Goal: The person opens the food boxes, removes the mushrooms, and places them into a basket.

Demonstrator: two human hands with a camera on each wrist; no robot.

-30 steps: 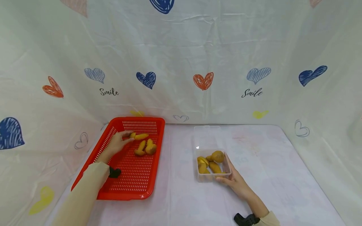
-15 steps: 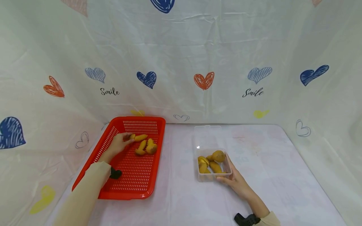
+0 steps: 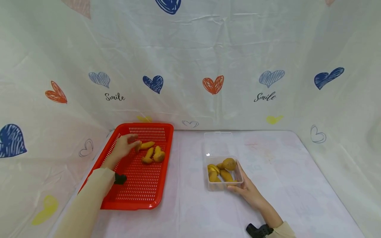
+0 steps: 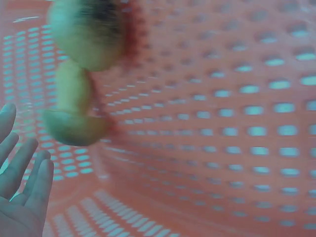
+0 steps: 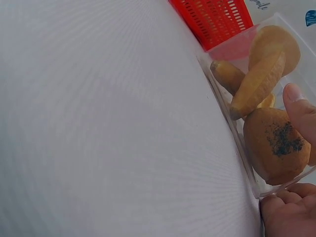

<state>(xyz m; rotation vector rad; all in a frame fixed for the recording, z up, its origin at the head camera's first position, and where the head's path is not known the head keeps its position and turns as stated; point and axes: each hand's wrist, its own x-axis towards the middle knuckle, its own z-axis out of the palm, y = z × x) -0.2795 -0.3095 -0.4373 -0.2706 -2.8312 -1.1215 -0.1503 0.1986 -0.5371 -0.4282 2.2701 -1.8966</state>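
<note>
In the head view my left hand (image 3: 126, 145) is over the red basket (image 3: 134, 195), beside a yellow-brown mushroom (image 3: 147, 145). The left wrist view has its fingers (image 4: 17, 170) extended and apart, with nothing between them; the mushroom (image 4: 74, 94) in that view is apart from them. Two more mushrooms lie just below, one of them with a round cap (image 3: 159, 156). My right hand (image 3: 250, 193) grips the near right corner of a clear plastic box (image 3: 215, 187), thumb at the front. Several mushrooms (image 5: 276, 143) lie in that box, one with dark specks on its cap.
The clear lid (image 3: 218, 143) is folded back behind the box. Both containers stand on a white-covered table (image 3: 285, 185). A white curtain (image 3: 178, 59) printed with hearts hangs along the back and sides.
My left hand has drawn slightly away from the upper mushroom, and its fingers have parted. That mushroom stays in the basket. The right hand and the box keep their place.
</note>
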